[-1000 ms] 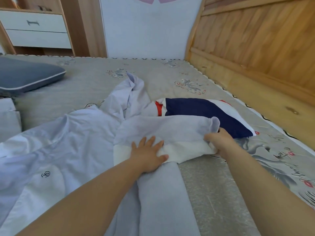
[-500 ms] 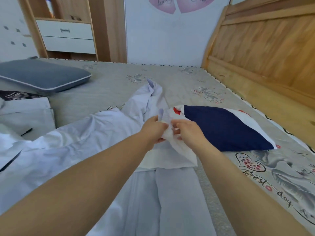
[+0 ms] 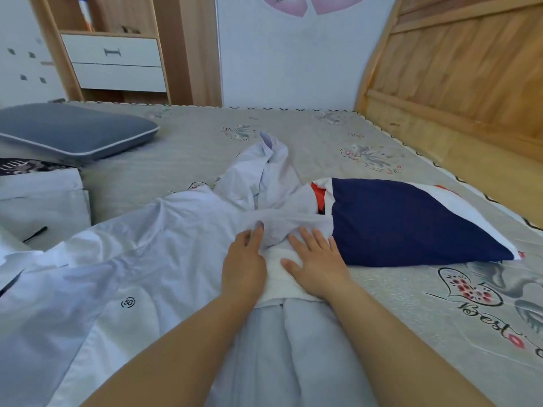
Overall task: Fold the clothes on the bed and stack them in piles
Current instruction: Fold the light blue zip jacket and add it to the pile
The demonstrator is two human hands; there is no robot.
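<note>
Half a second ago you were pinching the pale garment (image 3: 276, 236) with both hands; now your left hand (image 3: 245, 262) and right hand (image 3: 316, 264) are lying flat on its folded end, fingers straight, each grip spread and pressing down. The garment is resting mid-bed (image 3: 205, 154), touching the navy pillow (image 3: 411, 221) at 3 o'clock and a white shirt (image 3: 102, 274) at 9 o'clock. A grey pillow (image 3: 73, 130) is lying at 10 o'clock, the wooden headboard (image 3: 458, 71) rising at 2 o'clock
</note>
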